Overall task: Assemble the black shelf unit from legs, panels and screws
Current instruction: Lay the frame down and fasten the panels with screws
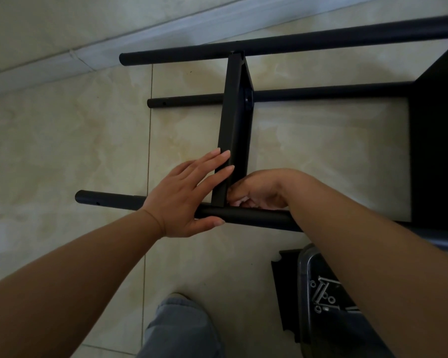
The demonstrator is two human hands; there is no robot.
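Note:
The black shelf unit lies on its side on the tiled floor. Three black tube legs show: a far leg (282, 46), a middle leg (308, 93) and a near leg (254, 218). A black panel (234, 125) stands on edge between the far and near legs. My left hand (189, 200) presses straight fingers against the panel's left face, thumb under the near leg. My right hand (259, 192) is curled at the joint of panel and near leg; what its fingertips pinch is hidden. A second panel (435, 138) is fixed at the right.
A clear plastic tray (321, 293) with several silver screws and washers sits at the lower right on a loose black panel (285, 293). My knee in jeans (181, 329) is at the bottom. A wall skirting (88, 55) runs behind the far leg.

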